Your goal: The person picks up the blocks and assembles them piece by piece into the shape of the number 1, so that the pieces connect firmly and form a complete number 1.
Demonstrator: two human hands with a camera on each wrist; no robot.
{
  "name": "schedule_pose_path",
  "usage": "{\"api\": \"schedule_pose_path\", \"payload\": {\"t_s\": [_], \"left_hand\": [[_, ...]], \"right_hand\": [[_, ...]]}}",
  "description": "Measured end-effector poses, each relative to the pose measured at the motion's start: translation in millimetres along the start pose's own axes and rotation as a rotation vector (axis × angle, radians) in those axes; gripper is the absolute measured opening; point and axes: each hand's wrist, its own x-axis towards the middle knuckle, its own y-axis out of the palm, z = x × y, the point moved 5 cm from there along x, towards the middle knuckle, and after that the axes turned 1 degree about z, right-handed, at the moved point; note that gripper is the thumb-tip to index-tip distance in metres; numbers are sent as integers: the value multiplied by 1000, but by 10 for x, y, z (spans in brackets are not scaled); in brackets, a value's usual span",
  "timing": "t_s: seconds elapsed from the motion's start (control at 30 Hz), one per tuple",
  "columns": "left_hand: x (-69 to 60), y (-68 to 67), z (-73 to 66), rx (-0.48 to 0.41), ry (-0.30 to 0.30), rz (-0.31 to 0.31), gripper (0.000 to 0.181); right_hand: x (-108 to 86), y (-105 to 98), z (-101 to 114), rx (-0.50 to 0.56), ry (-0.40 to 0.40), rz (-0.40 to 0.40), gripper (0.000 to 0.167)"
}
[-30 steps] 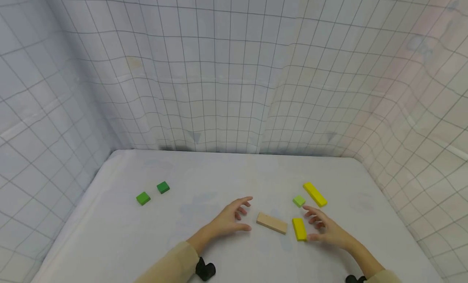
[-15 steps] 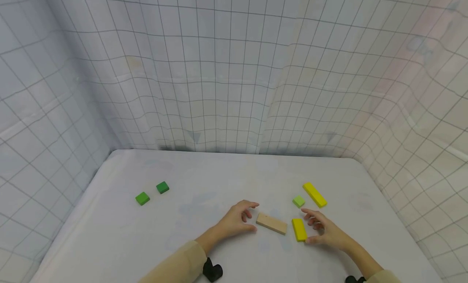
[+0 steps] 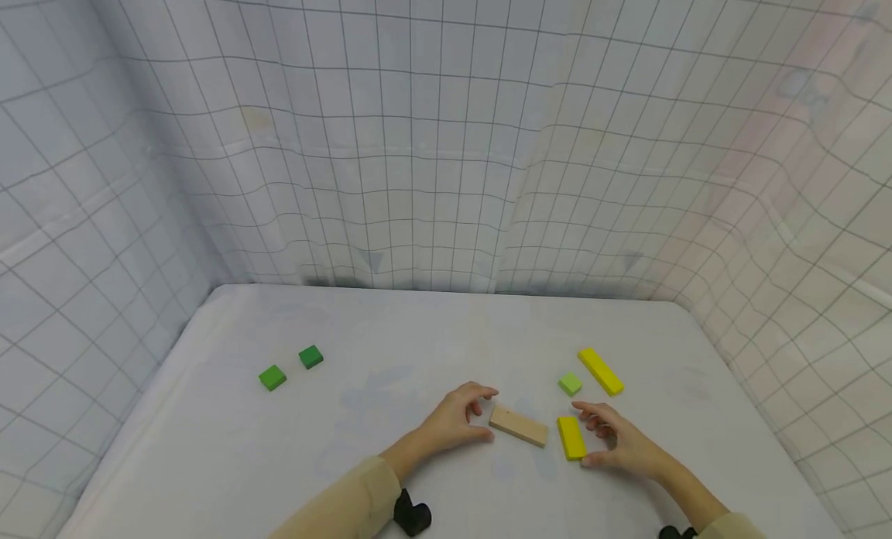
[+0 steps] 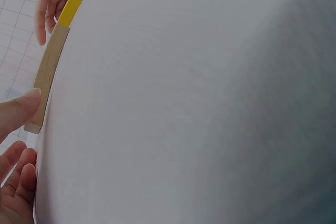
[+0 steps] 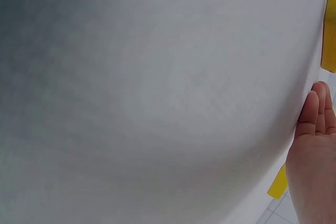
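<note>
A plain wooden block (image 3: 519, 426) lies on the white table, with my left hand (image 3: 453, 421) around its left end, thumb and fingers spread apart. In the left wrist view the thumb overlaps the wooden block (image 4: 51, 66); contact cannot be told. To its right lies a short yellow block (image 3: 571, 438). My right hand (image 3: 622, 444) is beside that yellow block, its thumb at the block's lower right corner and its fingers loosely bent, gripping nothing. The right wrist view shows the right hand (image 5: 315, 156) near a yellow block (image 5: 329, 32).
A light green block (image 3: 570, 383) and a longer yellow block (image 3: 601, 371) lie beyond the right hand. Two green blocks, one brighter (image 3: 272, 377) and one darker (image 3: 310, 357), lie at the left of the table. Gridded white cloth (image 3: 418, 136) hangs behind and at both sides.
My left hand has moved right, up to the wooden block's left end. My right hand has shifted slightly, its fingers a little nearer the short yellow block. The blocks lie as before.
</note>
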Motion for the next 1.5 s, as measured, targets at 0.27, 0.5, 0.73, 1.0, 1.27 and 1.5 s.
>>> {"api": "schedule_pose_path", "payload": {"t_s": [0.27, 0.5, 0.73, 1.0, 1.27, 1.5], "left_hand": [[6, 44, 4, 49, -29, 17, 61], [10, 65, 2, 83, -66, 19, 57], [20, 85, 14, 98, -86, 5, 50], [26, 91, 4, 111, -84, -12, 41], [26, 92, 26, 129, -35, -49, 36], [23, 98, 36, 123, -49, -47, 34]], "right_hand": [[17, 24, -31, -32, 1, 12, 75], [19, 23, -32, -43, -5, 5, 73], [14, 28, -57, -36, 24, 25, 72], [15, 33, -71, -35, 9, 41, 68], [15, 37, -69, -38, 7, 39, 67], [10, 37, -56, -29, 3, 35, 67]]}}
